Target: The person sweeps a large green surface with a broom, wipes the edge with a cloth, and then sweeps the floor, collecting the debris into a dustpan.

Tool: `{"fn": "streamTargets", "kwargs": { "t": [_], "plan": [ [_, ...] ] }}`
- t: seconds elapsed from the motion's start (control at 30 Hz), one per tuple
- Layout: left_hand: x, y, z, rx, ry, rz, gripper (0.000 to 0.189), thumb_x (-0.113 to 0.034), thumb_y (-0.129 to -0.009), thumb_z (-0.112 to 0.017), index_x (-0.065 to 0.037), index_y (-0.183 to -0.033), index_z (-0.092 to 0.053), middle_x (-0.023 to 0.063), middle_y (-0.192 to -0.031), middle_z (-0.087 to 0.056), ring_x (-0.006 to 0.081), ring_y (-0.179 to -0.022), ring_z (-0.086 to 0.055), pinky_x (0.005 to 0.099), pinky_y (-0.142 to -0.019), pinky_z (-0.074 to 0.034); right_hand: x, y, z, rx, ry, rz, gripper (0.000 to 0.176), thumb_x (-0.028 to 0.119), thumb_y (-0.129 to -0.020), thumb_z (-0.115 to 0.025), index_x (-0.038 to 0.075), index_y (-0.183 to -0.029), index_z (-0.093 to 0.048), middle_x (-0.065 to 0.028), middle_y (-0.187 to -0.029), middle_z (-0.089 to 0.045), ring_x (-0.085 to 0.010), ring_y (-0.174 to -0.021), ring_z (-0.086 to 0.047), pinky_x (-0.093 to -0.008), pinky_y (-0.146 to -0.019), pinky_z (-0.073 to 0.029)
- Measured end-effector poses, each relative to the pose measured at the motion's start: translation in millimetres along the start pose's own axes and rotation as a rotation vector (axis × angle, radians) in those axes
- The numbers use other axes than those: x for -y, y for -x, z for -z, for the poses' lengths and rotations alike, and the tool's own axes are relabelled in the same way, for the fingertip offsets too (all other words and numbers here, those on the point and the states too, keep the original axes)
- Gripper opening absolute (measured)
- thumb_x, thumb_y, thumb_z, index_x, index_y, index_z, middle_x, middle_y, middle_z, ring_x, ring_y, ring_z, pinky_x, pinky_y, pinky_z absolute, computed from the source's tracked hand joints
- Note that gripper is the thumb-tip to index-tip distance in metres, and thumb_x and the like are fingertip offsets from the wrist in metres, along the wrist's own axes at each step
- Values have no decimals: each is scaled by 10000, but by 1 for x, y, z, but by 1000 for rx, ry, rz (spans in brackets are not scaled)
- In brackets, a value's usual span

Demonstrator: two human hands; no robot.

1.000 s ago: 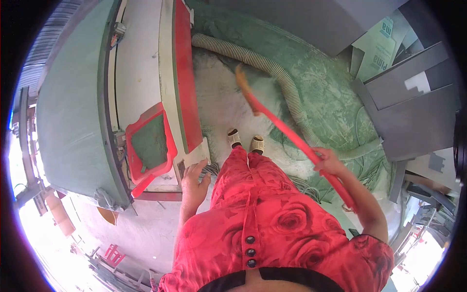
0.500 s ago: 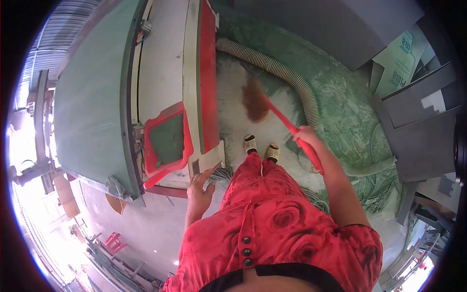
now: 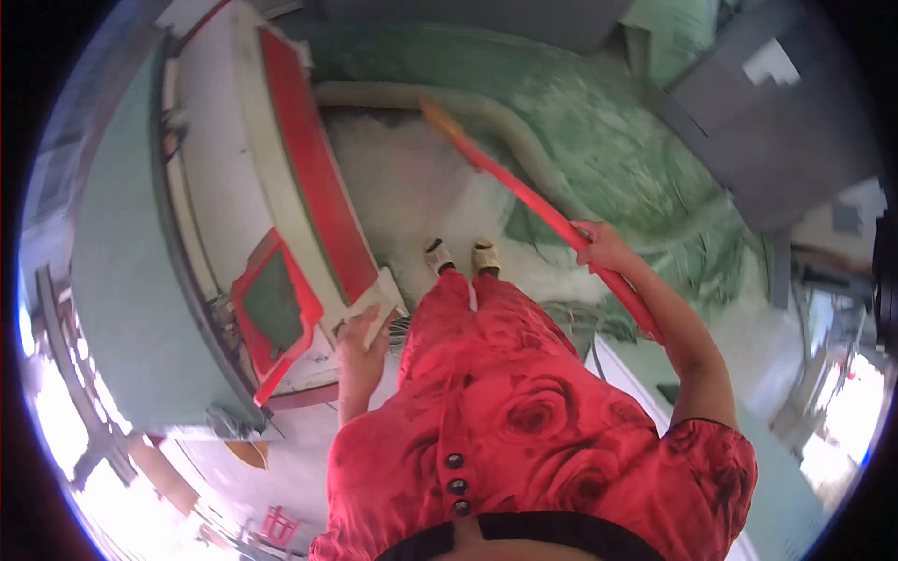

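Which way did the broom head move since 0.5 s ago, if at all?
Yes. The broom head swung away from the shoes, out to the corrugated hose; before, it lay just ahead of them.

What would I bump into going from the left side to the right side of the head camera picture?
Green machine panel → red dustpan → left hand → shoes → right hand, gripping the red broom → grey boards.

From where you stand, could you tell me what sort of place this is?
Most likely a workshop: a big machine with a red-edged table, a ribbed hose across the dusty green floor, and grey panels nearby. The right hand grips a broom.
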State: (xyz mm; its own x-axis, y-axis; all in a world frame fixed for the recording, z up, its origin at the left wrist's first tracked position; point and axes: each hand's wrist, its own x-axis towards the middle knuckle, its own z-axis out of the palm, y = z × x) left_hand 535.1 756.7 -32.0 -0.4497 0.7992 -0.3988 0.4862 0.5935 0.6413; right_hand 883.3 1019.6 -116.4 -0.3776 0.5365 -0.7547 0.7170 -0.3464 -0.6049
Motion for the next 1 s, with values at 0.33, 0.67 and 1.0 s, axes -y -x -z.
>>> {"fn": "streamTargets", "kwargs": {
  "t": [0.33, 0.67, 1.0],
  "plan": [
    [-28, -53, -27, 305, -83, -323, 405, -53, -748, -558, -56, -1153, -552, 133, -1038, -590, 244, -982, -561, 337, -855, -420, -62, 202, -56, -365, -431, -253, 696, -16, -571, -632, -6, -1241, -445, -92, -687, -557, -157, -511, -543, -286, -462, -455],
    [-54, -75, -24, 434, -32, -321, 371, -105, -764, -575, -65, -1133, -568, 148, -1050, -584, 294, -976, -550, 371, -855, -429, -129, 204, -99, -902, -1070, -446, 443, -59, -613, -562, -79, -1047, -478, -109, -611, -533, -178, -431, -521, -272, -390, -435],
    [-23, -71, -16, 429, -102, -341, 383, -36, -790, -548, -38, -1173, -538, 123, -1073, -567, 208, -1007, -554, 307, -831, -436, -230, 101, -80, -720, -604, -576, 88, 5, -527, -631, -33, -574, -568, -146, -558, -572, -223, -438, -569, -323, -416, -465]
  ]
}}
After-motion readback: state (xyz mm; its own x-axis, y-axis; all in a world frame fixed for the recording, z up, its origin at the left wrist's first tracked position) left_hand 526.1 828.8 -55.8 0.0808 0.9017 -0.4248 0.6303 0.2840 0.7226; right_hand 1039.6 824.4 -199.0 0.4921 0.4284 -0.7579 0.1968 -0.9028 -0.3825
